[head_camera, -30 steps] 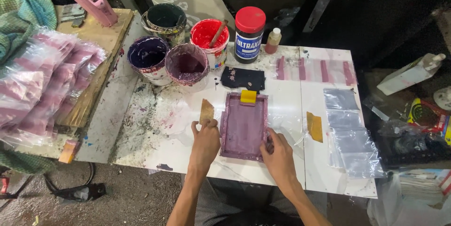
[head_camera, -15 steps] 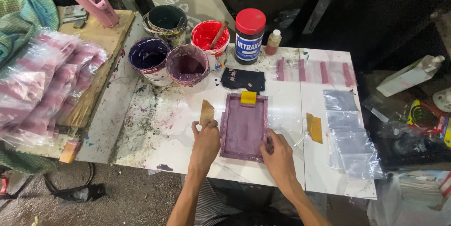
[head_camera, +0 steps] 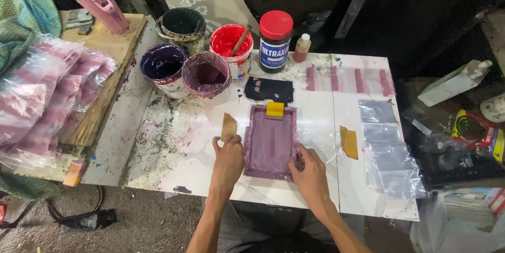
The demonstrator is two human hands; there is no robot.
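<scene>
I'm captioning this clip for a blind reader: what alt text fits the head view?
Two bare hands, left hand and right hand, grip the sides of a purple-stained rectangular frame lying flat on a paint-spattered white table. Behind it stand open paint tubs in purple, red and dark tones, with clear plastic bags to the right.

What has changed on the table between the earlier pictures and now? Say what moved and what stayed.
Nothing has visibly moved. The left hand still grips the left edge of the purple frame and the right hand its right edge. The paint buckets, the jar and the plastic sheets lie as before.
</scene>
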